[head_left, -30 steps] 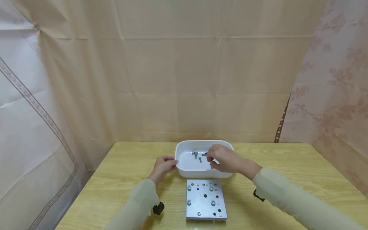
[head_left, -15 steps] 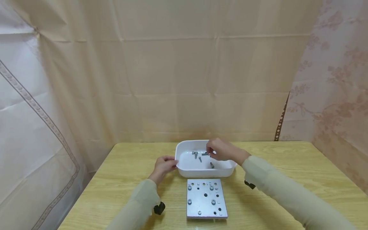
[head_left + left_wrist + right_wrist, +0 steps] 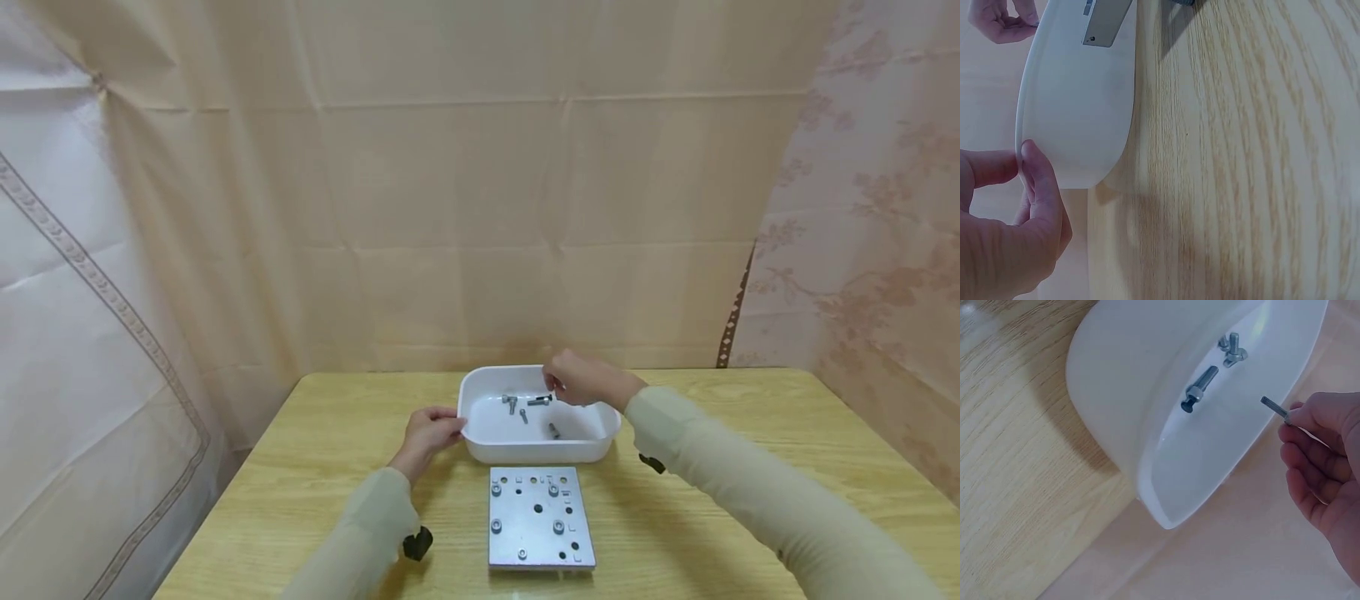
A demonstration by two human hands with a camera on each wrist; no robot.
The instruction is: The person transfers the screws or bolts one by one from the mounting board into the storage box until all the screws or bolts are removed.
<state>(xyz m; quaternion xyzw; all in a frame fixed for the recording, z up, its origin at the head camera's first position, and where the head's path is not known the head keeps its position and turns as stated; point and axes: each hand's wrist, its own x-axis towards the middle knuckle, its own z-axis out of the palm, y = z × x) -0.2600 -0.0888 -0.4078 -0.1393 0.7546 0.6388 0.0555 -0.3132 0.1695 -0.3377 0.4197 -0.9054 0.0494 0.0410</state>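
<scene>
My left hand (image 3: 429,437) grips the left end of a white plastic tray (image 3: 536,454), thumb and fingers on either side of its rim. In the right wrist view, my right hand (image 3: 1329,462) pinches a small threaded screw (image 3: 1274,406) between thumb and index finger, its shank pointing out over the tray. In the head view this hand is above the tray's back right part, and the screw is hidden. Several loose screws lie on the tray floor, among them a long screw (image 3: 1204,384) and a short screw (image 3: 554,431) near the front wall.
A silver metal plate (image 3: 517,517) with holes and several socket-head screws standing in it lies in front of the tray. Both rest on a wood-grain table (image 3: 337,433). A beige cloth (image 3: 450,208) hangs behind the table's back edge.
My right hand has risen from the tray's floor and moved back, uncovering a short screw near the front wall and the end of the long screw. My left hand stays on the rim.
</scene>
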